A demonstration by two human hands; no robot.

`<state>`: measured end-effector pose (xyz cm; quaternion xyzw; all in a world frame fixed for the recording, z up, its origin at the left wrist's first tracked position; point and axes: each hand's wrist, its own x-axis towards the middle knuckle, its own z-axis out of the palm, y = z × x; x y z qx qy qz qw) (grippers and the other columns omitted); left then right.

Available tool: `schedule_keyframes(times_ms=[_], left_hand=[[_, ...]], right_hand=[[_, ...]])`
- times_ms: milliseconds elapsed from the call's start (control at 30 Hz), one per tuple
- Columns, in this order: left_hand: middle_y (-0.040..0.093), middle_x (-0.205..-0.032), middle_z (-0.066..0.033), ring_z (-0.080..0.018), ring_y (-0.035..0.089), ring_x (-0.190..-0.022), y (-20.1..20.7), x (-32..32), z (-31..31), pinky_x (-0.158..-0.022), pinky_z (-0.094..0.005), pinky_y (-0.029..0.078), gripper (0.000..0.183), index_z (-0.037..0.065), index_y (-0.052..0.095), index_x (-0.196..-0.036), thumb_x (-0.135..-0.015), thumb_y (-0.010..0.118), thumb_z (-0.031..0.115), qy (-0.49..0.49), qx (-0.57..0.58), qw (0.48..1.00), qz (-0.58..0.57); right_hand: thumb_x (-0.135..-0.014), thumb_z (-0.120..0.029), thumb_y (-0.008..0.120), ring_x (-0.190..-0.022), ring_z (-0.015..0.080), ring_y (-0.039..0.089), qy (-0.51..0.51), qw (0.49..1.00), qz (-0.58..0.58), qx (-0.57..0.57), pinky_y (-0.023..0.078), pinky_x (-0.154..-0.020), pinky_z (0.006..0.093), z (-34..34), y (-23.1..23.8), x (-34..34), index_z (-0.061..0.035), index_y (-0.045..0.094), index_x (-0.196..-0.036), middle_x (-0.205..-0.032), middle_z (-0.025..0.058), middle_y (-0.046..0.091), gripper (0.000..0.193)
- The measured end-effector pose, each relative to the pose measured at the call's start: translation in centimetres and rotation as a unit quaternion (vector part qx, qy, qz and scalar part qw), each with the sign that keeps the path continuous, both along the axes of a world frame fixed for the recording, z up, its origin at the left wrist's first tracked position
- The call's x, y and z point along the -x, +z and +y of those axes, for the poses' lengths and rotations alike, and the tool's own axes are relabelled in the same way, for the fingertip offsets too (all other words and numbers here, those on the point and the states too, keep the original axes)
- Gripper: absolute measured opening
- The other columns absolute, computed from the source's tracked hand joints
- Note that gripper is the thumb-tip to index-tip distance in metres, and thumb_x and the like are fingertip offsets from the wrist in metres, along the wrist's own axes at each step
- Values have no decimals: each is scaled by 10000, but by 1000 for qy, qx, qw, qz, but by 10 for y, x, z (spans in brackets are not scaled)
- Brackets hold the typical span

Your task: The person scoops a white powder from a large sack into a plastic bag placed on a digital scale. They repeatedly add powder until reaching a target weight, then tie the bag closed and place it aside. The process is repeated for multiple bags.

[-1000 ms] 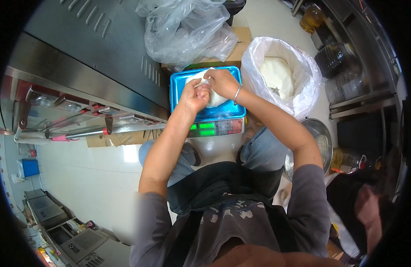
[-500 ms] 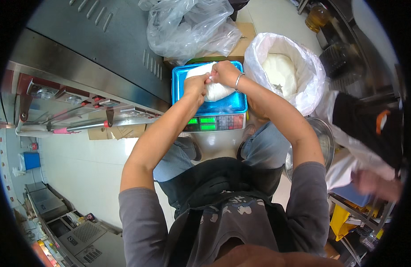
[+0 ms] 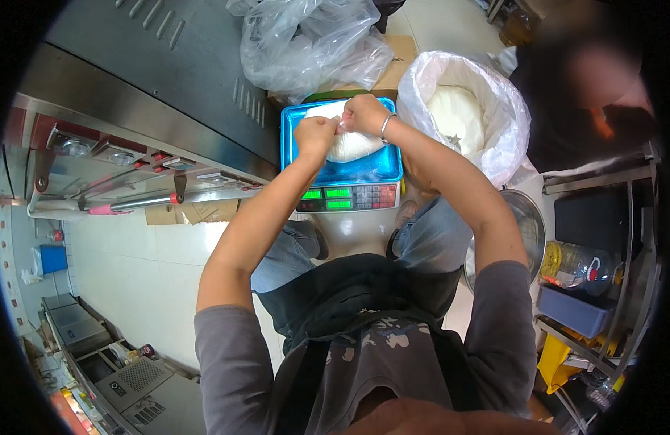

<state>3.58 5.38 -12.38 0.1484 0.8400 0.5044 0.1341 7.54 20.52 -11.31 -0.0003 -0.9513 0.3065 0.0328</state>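
A plastic bag filled with white powder (image 3: 355,148) lies on the blue tray (image 3: 378,168) of a digital scale (image 3: 349,198) with lit green displays. My left hand (image 3: 317,135) pinches the gathered top of this bag from the left. Close against it, my right hand (image 3: 367,116), with a bracelet at the wrist, grips the same gathered plastic. The fingers of both hands are closed, and they partly hide the bag's neck. Just right of the scale stands a large open white sack (image 3: 462,119) of white powder, with something small and grey lying on the powder.
Crumpled clear plastic bags (image 3: 306,51) lie beyond the scale on cardboard. A steel cabinet (image 3: 168,87) borders the left. A metal bowl (image 3: 523,228) sits by my right leg, near a metal rack (image 3: 628,239). Another person (image 3: 574,94) leans at the far right.
The other person has moved from the right side to the far right, uncovering the rack. My hands stay at the bag's neck with only a slight shift.
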Motion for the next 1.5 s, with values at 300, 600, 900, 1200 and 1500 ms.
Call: schedule_keyframes(times_ms=[300, 600, 900, 1200, 1500], left_hand=[[434, -574, 32, -6, 308, -382, 1, 37, -8, -288, -133, 175, 105, -7, 554, -867, -864, 533, 96, 15, -200, 799, -567], [452, -614, 29, -29, 346, -412, -21, -9, -1, -322, -146, 243, 80, 70, 519, -771, -817, 578, 41, 117, -427, 721, -533], [450, -621, 39, -20, 305, -430, -3, -19, -11, -358, -176, 192, 72, 23, 574, -891, -839, 555, 70, 51, -375, 811, -446], [625, -686, -103, -124, 551, -621, -21, -15, -23, -587, -279, 435, 213, 8, 619, -872, -875, 473, 163, -83, -83, 992, 54], [594, -712, -227, -396, 585, -642, -6, -24, -33, -578, -450, 465, 132, -2, 580, -839, -831, 494, 99, -127, -22, 976, 178]], right_hand=[[-759, -128, 515, -741, 293, 598, 29, 966, 172, -189, 480, -617, 383, -24, 12, -17, -70, 578, -744, -750, 119, 601, 87], [-723, -189, 624, -751, 263, 591, -18, 990, 138, 15, 450, -664, 360, -10, -9, -22, -99, 651, -799, -776, 96, 620, 120], [-758, -149, 609, -697, 274, 614, 186, 982, 32, -9, 470, -634, 335, 12, 23, 7, -59, 640, -885, -791, 133, 640, 159], [-697, -108, 543, -676, 283, 606, 146, 934, 111, -307, 475, -575, 378, 0, 18, 13, -37, 584, -712, -701, 109, 591, 83], [-714, -122, 544, -692, 265, 636, 146, 916, 91, -361, 500, -595, 366, -9, 13, 30, -63, 641, -705, -698, 121, 637, 114]])
